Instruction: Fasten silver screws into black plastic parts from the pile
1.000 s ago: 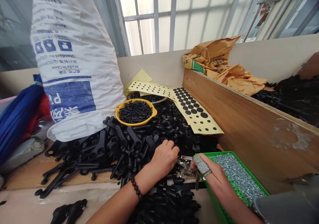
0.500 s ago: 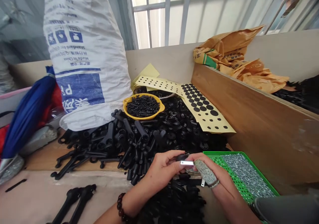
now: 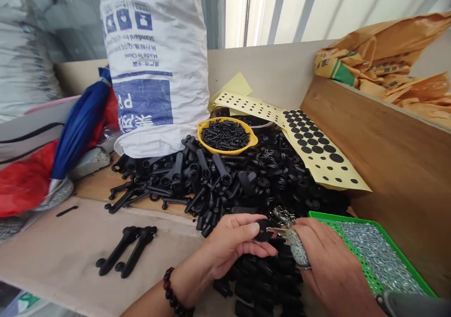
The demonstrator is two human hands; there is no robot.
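Observation:
My left hand (image 3: 234, 242) is closed in a pinch on a small black plastic part (image 3: 262, 229), held over the heap of black plastic parts (image 3: 225, 176). My right hand (image 3: 326, 260), with a knitted cot on the forefinger, pinches a small metal piece (image 3: 276, 231) against that black part. Both hands meet just left of the green tray (image 3: 352, 223) of small silver metal parts. A little pile of shiny metal clips (image 3: 282, 215) lies right behind my fingers. A bead bracelet (image 3: 172, 293) circles my left wrist.
A yellow bowl of black screws (image 3: 227, 137) sits at the back of the heap. Yellow backing sheets with black round pads (image 3: 313, 143) lean on a wooden divider (image 3: 394, 152). A big white woven sack (image 3: 155, 58) stands behind. Two black handles (image 3: 127, 251) lie apart at the left.
My left hand left the heap with a black part and came to my right hand, which brought a metal piece to it. The view has swung left and downward.

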